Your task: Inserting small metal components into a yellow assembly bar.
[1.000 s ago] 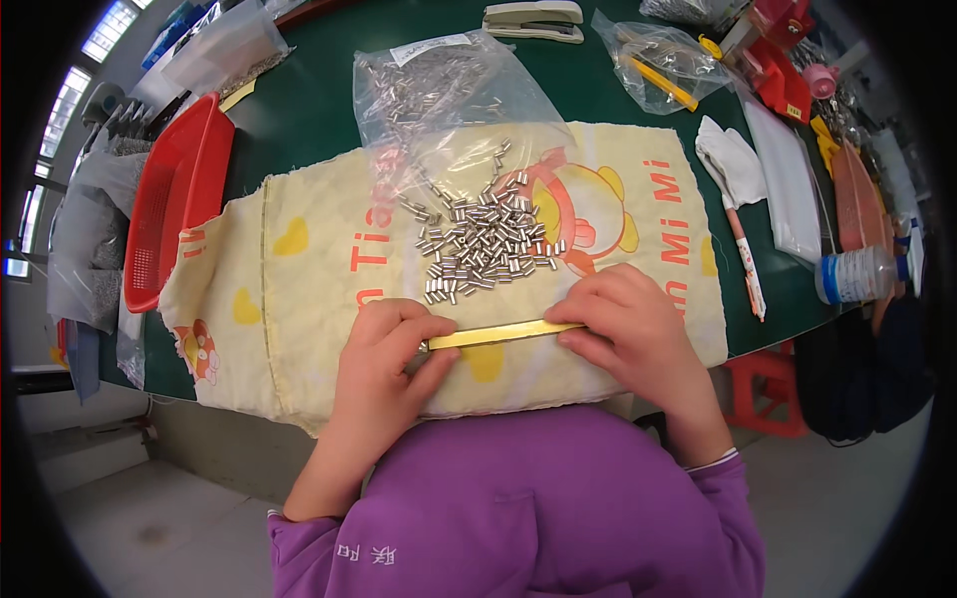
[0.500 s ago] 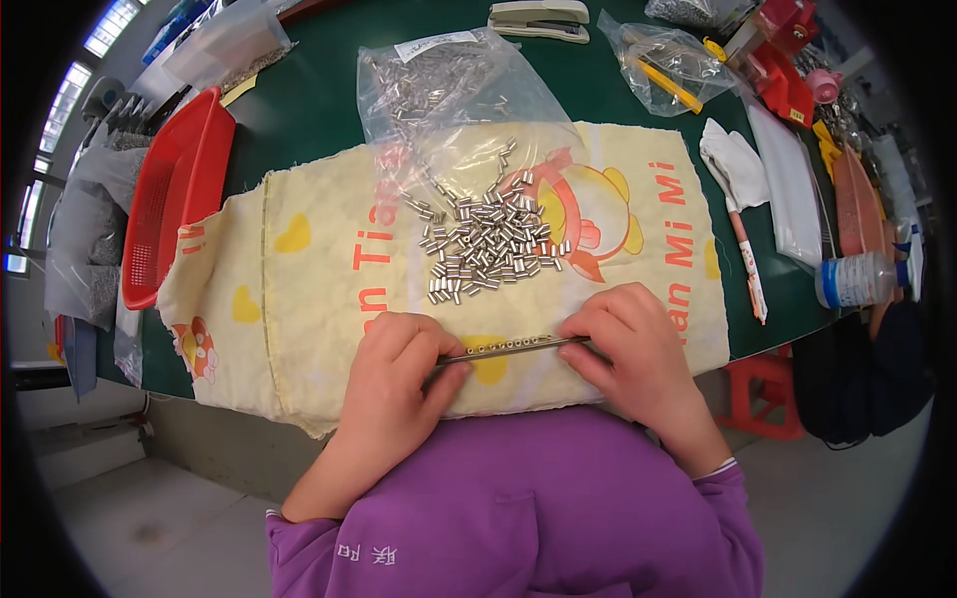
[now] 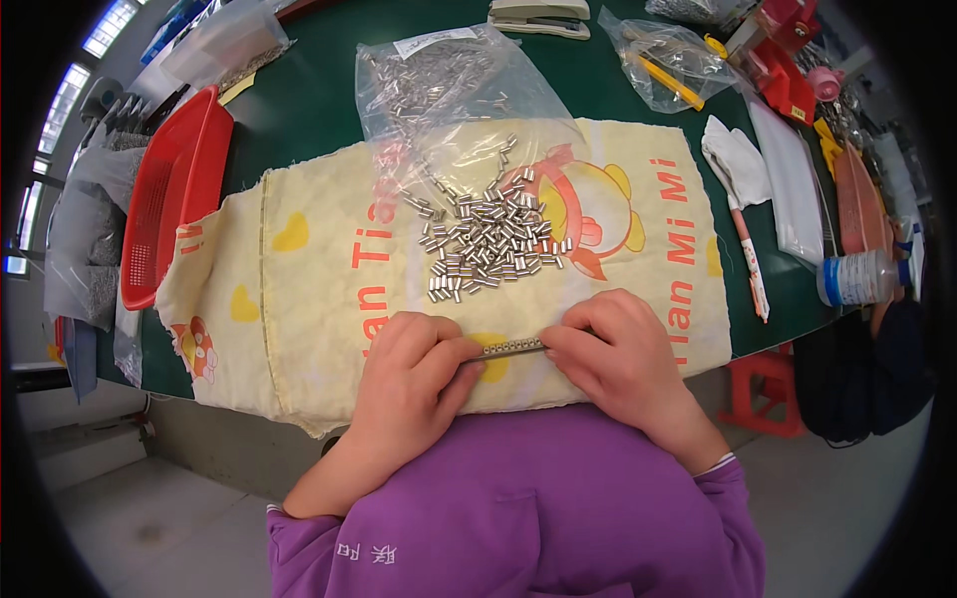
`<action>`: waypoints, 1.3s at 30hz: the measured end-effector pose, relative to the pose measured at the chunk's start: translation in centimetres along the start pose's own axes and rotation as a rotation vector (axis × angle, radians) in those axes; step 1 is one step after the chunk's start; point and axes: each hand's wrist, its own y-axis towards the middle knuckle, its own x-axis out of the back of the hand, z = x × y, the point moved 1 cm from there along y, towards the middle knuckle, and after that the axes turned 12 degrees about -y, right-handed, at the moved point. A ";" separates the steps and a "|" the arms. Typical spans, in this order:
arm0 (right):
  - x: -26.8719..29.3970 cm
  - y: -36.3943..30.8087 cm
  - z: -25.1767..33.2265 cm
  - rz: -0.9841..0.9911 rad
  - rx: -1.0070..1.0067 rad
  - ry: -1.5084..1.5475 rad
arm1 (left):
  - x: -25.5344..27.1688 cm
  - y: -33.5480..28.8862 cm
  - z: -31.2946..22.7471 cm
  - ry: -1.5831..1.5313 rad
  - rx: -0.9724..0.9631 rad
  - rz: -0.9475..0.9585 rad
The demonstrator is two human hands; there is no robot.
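Note:
My left hand pinches one end of a thin metal strip, and my right hand grips the other end between thumb and fingers. A row of small silver cylinders stands along the strip between the two hands; the strip's ends are hidden under my fingers. Just beyond lies a heap of loose silver metal tubes, spread on a yellow printed cloth. The heap trails back to the mouth of a clear plastic bag that holds more of the tubes.
On the left stands a red plastic basket. To the right lie a pen, a crumpled white tissue and a plastic bottle. A stapler and a bag with a yellow-handled tool sit at the back.
Both hands have moved inward along the strip, closer together, so less of it shows. The row of cylinders now sits more tightly packed.

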 end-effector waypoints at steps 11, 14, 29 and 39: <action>0.0 -0.1 0.1 -0.005 -0.032 -0.015 | 0.0 -0.1 0.2 0.026 -0.004 -0.036; 0.3 -0.1 0.2 0.006 -0.024 -0.025 | 0.1 -0.1 0.2 0.016 0.002 -0.037; 0.3 0.6 0.2 0.059 -0.080 0.051 | -0.2 0.6 0.1 -0.021 0.030 -0.012; 0.6 0.7 0.2 0.078 -0.121 0.082 | -0.2 0.8 0.0 -0.040 0.052 -0.011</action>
